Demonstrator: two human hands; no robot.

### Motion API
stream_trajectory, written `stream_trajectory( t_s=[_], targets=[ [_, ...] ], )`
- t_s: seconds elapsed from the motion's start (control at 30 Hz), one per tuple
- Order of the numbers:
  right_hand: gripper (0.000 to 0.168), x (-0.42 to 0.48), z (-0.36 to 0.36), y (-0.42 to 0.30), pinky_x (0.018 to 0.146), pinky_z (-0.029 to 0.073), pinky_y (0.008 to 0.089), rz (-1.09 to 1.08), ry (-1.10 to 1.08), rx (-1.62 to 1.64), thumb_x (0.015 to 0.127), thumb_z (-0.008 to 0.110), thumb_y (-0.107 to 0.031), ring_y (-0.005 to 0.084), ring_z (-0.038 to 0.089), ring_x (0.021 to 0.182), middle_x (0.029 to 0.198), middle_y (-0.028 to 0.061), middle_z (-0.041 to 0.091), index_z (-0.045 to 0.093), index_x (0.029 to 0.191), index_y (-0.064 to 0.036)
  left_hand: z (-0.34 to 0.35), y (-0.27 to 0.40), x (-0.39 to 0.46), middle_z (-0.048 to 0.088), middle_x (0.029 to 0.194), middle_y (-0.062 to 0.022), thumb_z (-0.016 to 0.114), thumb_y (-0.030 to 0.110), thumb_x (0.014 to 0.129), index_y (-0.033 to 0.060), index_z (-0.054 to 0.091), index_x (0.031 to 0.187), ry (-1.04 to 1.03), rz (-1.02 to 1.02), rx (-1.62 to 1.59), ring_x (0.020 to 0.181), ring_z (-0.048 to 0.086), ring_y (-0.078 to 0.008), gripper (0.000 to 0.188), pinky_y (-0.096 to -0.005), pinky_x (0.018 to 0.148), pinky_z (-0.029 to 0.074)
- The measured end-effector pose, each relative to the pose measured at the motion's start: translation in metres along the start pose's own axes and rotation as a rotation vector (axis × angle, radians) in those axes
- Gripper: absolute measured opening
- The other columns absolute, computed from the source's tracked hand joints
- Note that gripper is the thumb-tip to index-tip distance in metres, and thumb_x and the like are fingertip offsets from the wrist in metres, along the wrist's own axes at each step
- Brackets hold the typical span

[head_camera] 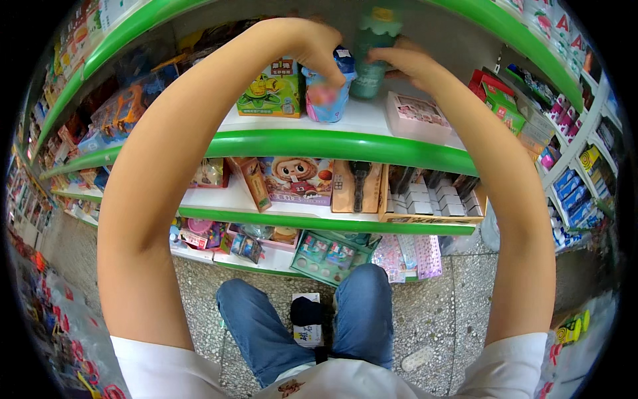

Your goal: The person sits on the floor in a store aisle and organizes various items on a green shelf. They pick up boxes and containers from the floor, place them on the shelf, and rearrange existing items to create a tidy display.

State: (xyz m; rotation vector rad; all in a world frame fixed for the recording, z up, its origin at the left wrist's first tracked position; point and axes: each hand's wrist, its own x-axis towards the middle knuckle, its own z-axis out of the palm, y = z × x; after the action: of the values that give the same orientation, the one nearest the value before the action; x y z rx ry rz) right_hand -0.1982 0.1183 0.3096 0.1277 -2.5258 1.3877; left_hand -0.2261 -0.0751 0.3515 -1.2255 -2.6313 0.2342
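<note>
Over the upper shelf, my left hand is at a blue and pink cup-shaped container, its thumb and fingers around the dark blue top. My right hand is blurred beside a teal bottle with a yellow top, fingers against its right side; whether they close on it cannot be told. The bottle stands close to the right of the blue container. Left of the container is a green and yellow picture box. A pale pink box lies under my right wrist.
The green shelf edge runs below my hands. Lower down stand a cartoon figure box, a boxed watch and a carton of small white boxes. An upper green rim curves overhead. More stocked shelves flank both sides.
</note>
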Motion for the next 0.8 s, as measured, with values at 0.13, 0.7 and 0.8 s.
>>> stream_trajectory(
  t_s=[0.13,0.7,0.8],
  targets=[
    [0.049,0.026,0.020,0.007,0.086,0.042,0.0385,-0.010,-0.046,-0.027,0.071,0.065,-0.023,0.0206,0.052,0.101,0.109,0.0067,0.055,0.049,0.116,-0.010,0.017,-0.003,-0.011,0.062,0.095,-0.0197,0.067,0.048,0.056,0.0023,0.058,0.105,0.250,0.042,0.093,0.100,0.054,-0.0343,0.068,-0.0424,0.089,0.042],
    [0.037,0.051,0.019,0.034,0.083,0.043,0.0352,-0.021,-0.237,0.337,0.081,0.055,-0.018,0.0150,0.050,0.092,0.100,0.0064,0.055,0.047,0.115,-0.007,0.038,-0.010,-0.028,0.058,0.106,-0.0227,0.060,0.067,0.063,-0.0022,0.055,0.110,0.744,0.053,0.068,0.110,0.046,-0.0398,0.084,-0.0479,0.094,0.035],
    [0.052,0.018,0.008,0.019,0.083,0.043,0.0354,-0.046,0.027,0.396,0.078,0.059,-0.022,0.0165,0.050,0.097,0.107,0.0082,0.052,0.040,0.124,-0.008,0.008,-0.036,-0.053,0.056,0.109,-0.0232,0.060,0.048,0.071,-0.0042,0.054,0.108,0.553,-0.098,-0.504,0.102,0.055,-0.0324,0.065,-0.0388,0.086,0.044]
  ],
)
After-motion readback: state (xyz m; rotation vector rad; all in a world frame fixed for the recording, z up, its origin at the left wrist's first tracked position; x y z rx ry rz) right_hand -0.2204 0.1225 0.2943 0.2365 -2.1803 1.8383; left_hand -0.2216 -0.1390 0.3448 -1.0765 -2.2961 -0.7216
